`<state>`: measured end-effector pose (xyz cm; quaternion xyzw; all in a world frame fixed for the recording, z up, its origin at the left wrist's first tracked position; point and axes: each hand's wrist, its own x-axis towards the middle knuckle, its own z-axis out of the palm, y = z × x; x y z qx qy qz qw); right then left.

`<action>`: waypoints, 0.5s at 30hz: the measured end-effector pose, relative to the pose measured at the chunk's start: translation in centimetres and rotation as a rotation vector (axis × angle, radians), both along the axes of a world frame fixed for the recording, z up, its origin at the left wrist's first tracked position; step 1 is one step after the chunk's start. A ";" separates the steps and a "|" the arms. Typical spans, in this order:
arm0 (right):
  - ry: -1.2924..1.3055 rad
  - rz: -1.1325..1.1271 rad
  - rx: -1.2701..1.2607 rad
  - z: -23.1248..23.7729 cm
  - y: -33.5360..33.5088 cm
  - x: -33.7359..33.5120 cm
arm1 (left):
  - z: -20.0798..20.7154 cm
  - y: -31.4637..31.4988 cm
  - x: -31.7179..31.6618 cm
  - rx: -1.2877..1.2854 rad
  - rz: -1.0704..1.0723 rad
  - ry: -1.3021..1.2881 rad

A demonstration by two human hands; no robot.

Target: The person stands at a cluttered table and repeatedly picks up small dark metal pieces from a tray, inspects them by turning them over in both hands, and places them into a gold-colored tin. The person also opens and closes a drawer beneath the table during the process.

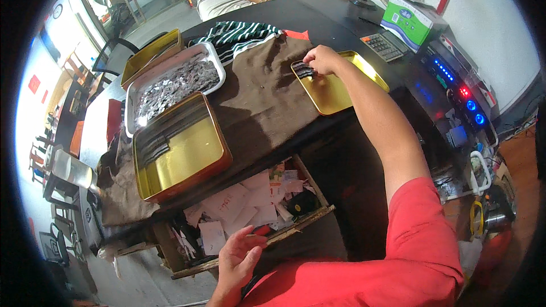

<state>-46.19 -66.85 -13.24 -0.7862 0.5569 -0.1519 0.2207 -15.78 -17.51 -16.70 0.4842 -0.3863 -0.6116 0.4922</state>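
My right hand [322, 60] reaches into the far left part of a shallow gold tin tray [336, 95]. Its fingers are bent together beside a short row of dark, flat strips [304, 70]; what they pinch is hidden. Low in the view, my left hand [242, 254] hovers by the front edge of a pulled-out drawer [307, 220], thumb and fingers apart, holding nothing. On the left, a deeper gold tin [190, 162] has more dark strips [156, 149] lined up along one side. Behind it, a white tray [219, 82] carries a heap of small dark grey pieces [181, 86].
Brown cloth [267, 91] covers part of the dark table, with a striped cloth [239, 35] behind. Another gold tin [151, 57] stands far left. Papers [230, 207] fill the drawer. A calculator [384, 46], a green-and-white box [406, 21] and a lit device [460, 91] sit at right.
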 end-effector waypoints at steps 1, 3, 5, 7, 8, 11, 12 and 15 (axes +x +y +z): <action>-0.019 -0.005 0.007 0.1 0.0 -0.1 | 0.0 0.0 0.0 0.007 0.006 -0.001; -0.038 0.012 -0.028 0.2 0.2 -0.2 | 0.0 0.0 0.0 -0.015 -0.005 0.007; -0.035 -0.011 -0.037 0.1 0.6 -0.7 | -0.1 0.0 0.2 -0.028 -0.013 0.009; -0.080 -0.042 0.023 0.2 0.5 -1.0 | -0.2 0.1 0.4 -0.029 -0.022 0.002; -0.103 -0.078 0.063 0.2 0.3 -1.1 | -0.2 0.1 0.4 -0.030 -0.023 -0.001; -0.129 -0.061 0.053 0.1 0.6 -1.6 | -0.3 0.3 0.7 -0.029 -0.021 -0.024; -0.068 -0.011 -0.027 0.1 1.1 -2.0 | -0.3 0.4 0.8 -0.026 -0.017 -0.038; 0.019 0.041 -0.046 0.2 1.2 -2.0 | -0.5 0.4 1.2 -0.041 -0.011 -0.042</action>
